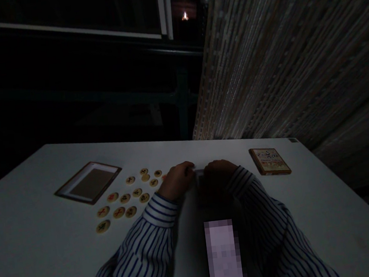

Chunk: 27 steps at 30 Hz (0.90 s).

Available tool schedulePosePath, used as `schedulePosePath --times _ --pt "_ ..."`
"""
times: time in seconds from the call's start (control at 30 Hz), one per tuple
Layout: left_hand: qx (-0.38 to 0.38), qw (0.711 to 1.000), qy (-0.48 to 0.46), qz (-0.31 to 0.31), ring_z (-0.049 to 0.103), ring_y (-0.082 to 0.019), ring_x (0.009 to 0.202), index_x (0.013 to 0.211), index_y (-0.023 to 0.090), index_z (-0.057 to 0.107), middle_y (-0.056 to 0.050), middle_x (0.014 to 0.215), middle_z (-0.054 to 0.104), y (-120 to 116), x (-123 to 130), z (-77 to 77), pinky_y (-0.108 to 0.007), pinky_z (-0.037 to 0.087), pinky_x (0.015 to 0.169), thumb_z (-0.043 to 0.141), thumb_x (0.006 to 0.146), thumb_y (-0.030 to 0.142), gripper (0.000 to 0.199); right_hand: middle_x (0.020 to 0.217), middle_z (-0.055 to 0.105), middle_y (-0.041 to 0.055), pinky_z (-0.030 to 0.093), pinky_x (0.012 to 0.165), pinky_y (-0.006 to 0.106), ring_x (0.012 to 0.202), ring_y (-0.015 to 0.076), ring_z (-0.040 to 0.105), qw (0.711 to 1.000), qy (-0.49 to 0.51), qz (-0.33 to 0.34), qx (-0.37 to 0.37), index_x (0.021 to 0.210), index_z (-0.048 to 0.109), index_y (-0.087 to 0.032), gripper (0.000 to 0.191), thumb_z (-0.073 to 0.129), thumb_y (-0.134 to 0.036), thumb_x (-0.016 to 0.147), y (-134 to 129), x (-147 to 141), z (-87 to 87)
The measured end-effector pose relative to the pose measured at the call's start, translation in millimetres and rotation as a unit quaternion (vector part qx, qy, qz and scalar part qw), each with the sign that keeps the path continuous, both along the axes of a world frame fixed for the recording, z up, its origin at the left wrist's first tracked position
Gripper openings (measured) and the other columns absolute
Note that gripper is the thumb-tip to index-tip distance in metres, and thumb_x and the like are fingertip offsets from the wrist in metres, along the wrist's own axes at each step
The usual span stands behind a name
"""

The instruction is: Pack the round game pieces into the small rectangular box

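Observation:
My left hand (177,181) is over the middle of the white table, its fingers curled and closed at the tips. Close by on its right, my right hand (221,173) is also curled, mostly in shadow. A pale-edged flat object (199,172) shows between the two hands; it is too dark to name. Several round Chinese chess pieces (124,198) with red or dark characters lie scattered left of my left hand. Part of that group is hidden behind the hand.
An open shallow box part (89,183) with a brown rim lies at the table's left. A printed box (269,161) lies at the right. A string curtain (262,58) hangs behind the white table (45,261). A pixelated pinkish rectangle (223,258) shows at the bottom.

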<state>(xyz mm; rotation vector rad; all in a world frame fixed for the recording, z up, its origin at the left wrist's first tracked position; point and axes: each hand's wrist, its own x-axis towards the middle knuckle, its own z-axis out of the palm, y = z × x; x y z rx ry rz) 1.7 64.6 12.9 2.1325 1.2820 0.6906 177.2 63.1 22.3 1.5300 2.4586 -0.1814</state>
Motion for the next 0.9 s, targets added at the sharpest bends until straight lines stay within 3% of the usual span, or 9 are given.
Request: schedulePosePath --times 0.53,0.9 --pt "0.001 1.000 0.013 -0.025 0.058 -0.018 0.084 0.096 0.017 0.059 -0.007 0.089 0.064 0.9 -0.9 -2.3 -0.027 0.042 0.074 0.044 0.075 0.025 0.027 0.085 0.065 0.0086 0.042 0.066 0.032 0.082 0.0225 0.059 0.999 -0.031 0.002 0.020 0.087 0.063 -0.021 0.034 0.040 -0.043 0.076 -3.5 -5.2 -9.3" --pt "0.003 1.000 0.011 -0.019 0.058 -0.018 0.082 0.094 0.017 0.060 -0.007 0.088 0.065 0.9 -1.1 -2.4 -0.028 0.042 0.073 0.045 0.074 0.025 0.027 0.088 0.065 0.0074 0.043 0.066 0.031 0.083 0.0219 0.059 0.999 -0.034 -0.006 -0.020 0.088 0.064 -0.023 0.034 0.042 -0.044 0.074 -0.8 -2.1 -5.4"
